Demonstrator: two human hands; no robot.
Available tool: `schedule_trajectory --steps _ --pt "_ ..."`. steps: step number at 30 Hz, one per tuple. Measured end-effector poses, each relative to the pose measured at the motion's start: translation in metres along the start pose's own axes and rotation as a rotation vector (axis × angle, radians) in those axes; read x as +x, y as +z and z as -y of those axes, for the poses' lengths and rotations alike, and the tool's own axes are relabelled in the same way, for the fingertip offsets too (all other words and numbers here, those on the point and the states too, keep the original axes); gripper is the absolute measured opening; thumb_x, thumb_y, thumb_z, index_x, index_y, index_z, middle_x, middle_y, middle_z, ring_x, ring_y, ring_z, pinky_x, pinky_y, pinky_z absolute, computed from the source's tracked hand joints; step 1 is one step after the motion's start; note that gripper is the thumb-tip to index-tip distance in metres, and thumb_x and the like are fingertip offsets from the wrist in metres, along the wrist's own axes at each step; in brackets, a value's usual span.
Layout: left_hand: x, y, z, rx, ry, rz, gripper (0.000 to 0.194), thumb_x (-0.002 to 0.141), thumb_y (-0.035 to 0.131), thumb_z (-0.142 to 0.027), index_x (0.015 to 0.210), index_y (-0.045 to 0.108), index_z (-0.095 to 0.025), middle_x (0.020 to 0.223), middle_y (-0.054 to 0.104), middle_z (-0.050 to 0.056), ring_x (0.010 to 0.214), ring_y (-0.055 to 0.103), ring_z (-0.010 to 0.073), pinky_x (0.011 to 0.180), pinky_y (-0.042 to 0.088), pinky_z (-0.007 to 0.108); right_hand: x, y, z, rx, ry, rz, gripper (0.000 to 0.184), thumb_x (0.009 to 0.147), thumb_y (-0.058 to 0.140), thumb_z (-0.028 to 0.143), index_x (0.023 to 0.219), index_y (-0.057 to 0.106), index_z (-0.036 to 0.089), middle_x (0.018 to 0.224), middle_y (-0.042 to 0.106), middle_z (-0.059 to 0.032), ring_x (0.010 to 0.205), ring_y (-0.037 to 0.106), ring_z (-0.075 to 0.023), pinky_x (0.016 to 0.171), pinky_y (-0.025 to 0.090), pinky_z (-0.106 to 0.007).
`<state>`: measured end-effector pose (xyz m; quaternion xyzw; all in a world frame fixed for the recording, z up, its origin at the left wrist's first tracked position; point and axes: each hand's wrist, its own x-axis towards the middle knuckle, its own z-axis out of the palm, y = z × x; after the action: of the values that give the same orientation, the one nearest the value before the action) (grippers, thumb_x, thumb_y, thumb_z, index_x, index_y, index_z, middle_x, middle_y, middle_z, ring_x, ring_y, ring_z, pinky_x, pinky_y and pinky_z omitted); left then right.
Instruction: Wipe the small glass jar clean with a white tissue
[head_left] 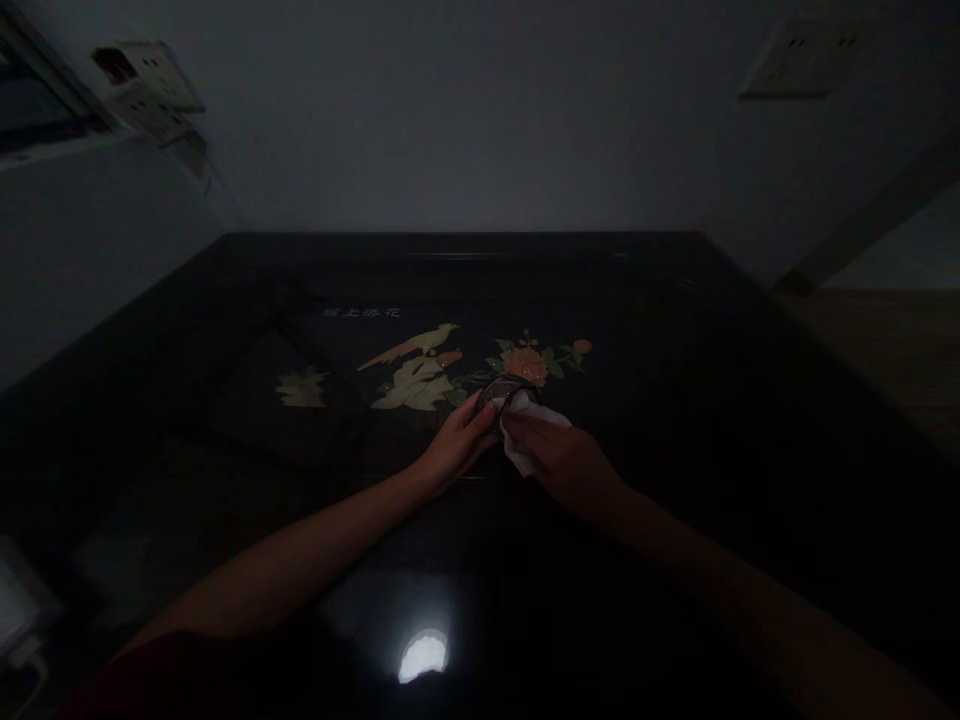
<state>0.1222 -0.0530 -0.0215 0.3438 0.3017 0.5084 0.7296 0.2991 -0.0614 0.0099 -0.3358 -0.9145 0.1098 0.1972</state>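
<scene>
Dark table (675, 420) by far wall (465, 130). Left hand (459, 435) grips round item (507, 386); right hand (574, 460) pinches tissue (525, 404) against it. Wiping, seemingly; next needs steady hold.

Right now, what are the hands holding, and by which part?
Left hand: a dark round object, by its left side. Right hand: a white cloth, by its middle, at the object's right side. It's too dark to say what the object is.
</scene>
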Motion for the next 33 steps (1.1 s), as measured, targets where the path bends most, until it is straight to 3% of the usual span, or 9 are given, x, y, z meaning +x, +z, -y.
schedule_trajectory --steps 5,9,15,20,24,26,29,33 --pt "-0.001 0.001 -0.001 -0.013 0.009 -0.006 0.037 0.080 0.067 -0.036 0.115 0.062 -0.026 0.120 0.061 0.005 0.114 0.051 0.0204 0.087 0.044 0.027 0.001 -0.005 -0.002 -0.251 -0.047 0.025 0.044 0.087 0.040 0.004 0.128 0.053 0.013 0.132 0.056 -0.0141 0.125 0.050 -0.0266 0.087 0.054 -0.044" --pt "0.000 0.004 -0.003 -0.053 0.000 -0.044 0.036 0.078 0.069 -0.036 0.110 0.063 -0.023 0.116 0.063 0.005 0.107 0.055 0.0184 0.082 0.045 0.025 0.001 -0.004 -0.003 -0.262 -0.024 0.035 0.043 0.086 0.041 0.003 0.125 0.056 0.014 0.133 0.055 -0.0148 0.127 0.048 -0.0264 0.091 0.052 -0.045" --pt "0.001 0.003 -0.001 -0.064 0.018 -0.009 0.038 0.078 0.068 -0.036 0.112 0.062 -0.020 0.114 0.063 0.007 0.107 0.056 0.0202 0.088 0.044 0.029 0.002 0.004 0.001 -0.006 0.035 0.014 0.045 0.083 0.042 0.003 0.126 0.055 0.011 0.128 0.059 -0.0143 0.122 0.052 -0.0249 0.101 0.046 -0.043" --pt "-0.001 0.002 -0.001 -0.013 0.017 -0.003 0.039 0.080 0.066 -0.038 0.115 0.060 -0.021 0.113 0.063 0.006 0.108 0.055 0.0209 0.090 0.043 0.031 0.000 0.009 0.008 0.417 0.146 -0.054 0.043 0.086 0.042 0.010 0.127 0.053 0.012 0.128 0.059 -0.0133 0.121 0.052 -0.0247 0.105 0.041 -0.045" --pt "-0.001 0.003 -0.002 -0.003 0.005 -0.016 0.041 0.077 0.069 -0.039 0.112 0.061 -0.021 0.111 0.064 0.005 0.104 0.056 0.0204 0.089 0.044 0.030 0.003 0.013 0.012 0.895 0.293 -0.070 0.035 0.094 0.038 0.028 0.120 0.059 0.016 0.115 0.066 -0.0087 0.101 0.065 -0.0221 0.090 0.053 -0.041" --pt "0.000 0.003 -0.002 -0.008 0.004 -0.015 0.041 0.075 0.070 -0.039 0.111 0.062 -0.022 0.112 0.063 0.005 0.105 0.056 0.0196 0.089 0.043 0.029 0.004 0.014 0.014 1.014 0.352 -0.079 0.037 0.094 0.038 0.034 0.115 0.061 0.016 0.108 0.068 -0.0073 0.094 0.067 -0.0210 0.085 0.056 -0.038" --pt "0.000 0.004 -0.002 -0.004 0.010 -0.019 0.041 0.074 0.072 -0.039 0.110 0.063 -0.022 0.112 0.064 0.004 0.104 0.056 0.0188 0.087 0.044 0.027 0.004 0.015 0.014 0.979 0.375 -0.103 0.036 0.093 0.040 0.035 0.111 0.063 0.014 0.104 0.069 -0.0072 0.093 0.066 -0.0215 0.084 0.055 -0.037" --pt "0.000 0.002 -0.002 0.014 0.008 -0.015 0.043 0.075 0.071 -0.040 0.113 0.061 -0.022 0.113 0.063 0.005 0.107 0.056 0.0211 0.090 0.043 0.030 0.002 0.014 0.011 0.733 0.320 -0.074 0.031 0.092 0.044 0.027 0.112 0.063 0.015 0.103 0.071 -0.0080 0.095 0.067 -0.0232 0.087 0.053 -0.041"
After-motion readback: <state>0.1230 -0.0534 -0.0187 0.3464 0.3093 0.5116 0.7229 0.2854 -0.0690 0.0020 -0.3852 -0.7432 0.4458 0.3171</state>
